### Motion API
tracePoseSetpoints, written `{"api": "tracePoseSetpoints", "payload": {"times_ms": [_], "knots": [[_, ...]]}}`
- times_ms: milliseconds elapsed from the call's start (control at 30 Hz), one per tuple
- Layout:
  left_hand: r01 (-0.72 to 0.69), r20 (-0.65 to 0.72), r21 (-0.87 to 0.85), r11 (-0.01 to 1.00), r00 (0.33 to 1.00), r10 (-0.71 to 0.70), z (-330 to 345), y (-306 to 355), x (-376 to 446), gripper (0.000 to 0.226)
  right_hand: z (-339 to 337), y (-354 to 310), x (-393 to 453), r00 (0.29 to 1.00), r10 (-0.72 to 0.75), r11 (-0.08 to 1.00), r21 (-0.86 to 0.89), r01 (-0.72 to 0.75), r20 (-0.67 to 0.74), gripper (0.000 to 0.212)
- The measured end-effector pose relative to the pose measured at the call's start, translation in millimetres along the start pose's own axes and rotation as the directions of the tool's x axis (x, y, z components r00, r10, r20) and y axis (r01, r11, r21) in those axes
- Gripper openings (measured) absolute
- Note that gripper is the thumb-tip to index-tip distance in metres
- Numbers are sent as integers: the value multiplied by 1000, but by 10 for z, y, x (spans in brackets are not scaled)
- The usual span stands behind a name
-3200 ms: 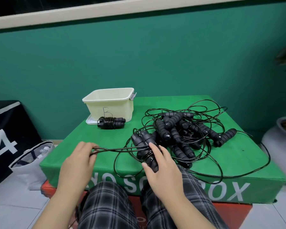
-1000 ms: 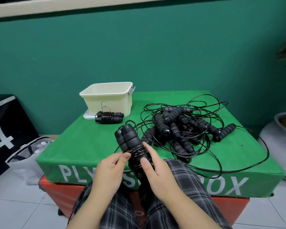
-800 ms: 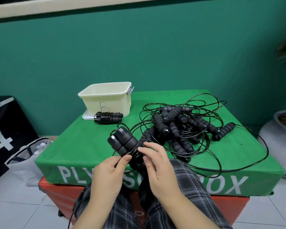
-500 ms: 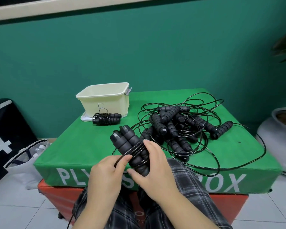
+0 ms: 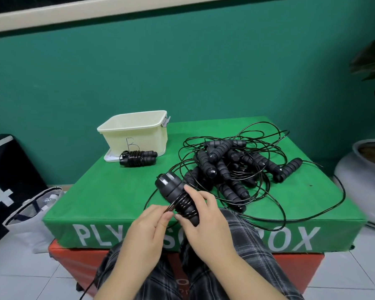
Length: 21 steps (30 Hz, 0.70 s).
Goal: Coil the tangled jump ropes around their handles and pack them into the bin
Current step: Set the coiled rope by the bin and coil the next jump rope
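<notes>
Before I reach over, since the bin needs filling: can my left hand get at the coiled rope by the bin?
Probably not yet: the left hand pinches cord at the held handles.

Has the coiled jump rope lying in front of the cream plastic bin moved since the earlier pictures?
No. The coiled jump rope lies against the cream plastic bin's front, below its handwritten mark, as before.
</notes>
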<state>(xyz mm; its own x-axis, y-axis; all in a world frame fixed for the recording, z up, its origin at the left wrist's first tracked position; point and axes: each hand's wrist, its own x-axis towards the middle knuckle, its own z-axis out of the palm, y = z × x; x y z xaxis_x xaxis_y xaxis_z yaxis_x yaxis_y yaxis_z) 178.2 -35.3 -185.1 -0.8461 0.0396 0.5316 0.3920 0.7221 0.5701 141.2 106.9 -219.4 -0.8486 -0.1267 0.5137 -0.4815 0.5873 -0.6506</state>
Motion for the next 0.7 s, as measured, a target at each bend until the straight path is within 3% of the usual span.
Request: {"api": "tracePoseSetpoints", "payload": {"times_ms": [67, 200, 367, 467, 633, 700], "knots": [[3, 59, -48, 999, 998, 0, -22, 19, -18, 21, -17, -13, -1, 1000, 7, 1000, 9, -7, -4, 59], [83, 45, -155, 984, 996, -77, -66, 67, -43, 52, -26, -49, 2, 1000, -7, 1000, 23, 8, -18, 50], [124, 115, -7, 992, 986, -123, -72, -79, 10, 38, -86, -76, 6, 999, 24, 989, 146, -28, 32, 56], [205, 223, -76, 976, 957, -184, -32, -233, 24, 40, -127, -84, -1, 993, 28, 968, 245, -55, 112, 48], [333, 210, -244, 911, 935, -286, -1, -200, 97, 29, -134, -95, -21, 981, 51, 892, 434, -129, 186, 39], [397, 231, -320, 860, 913, -335, 29, -185, 109, 37, -143, -94, -13, 982, 46, 864, 486, -130, 182, 36]]}}
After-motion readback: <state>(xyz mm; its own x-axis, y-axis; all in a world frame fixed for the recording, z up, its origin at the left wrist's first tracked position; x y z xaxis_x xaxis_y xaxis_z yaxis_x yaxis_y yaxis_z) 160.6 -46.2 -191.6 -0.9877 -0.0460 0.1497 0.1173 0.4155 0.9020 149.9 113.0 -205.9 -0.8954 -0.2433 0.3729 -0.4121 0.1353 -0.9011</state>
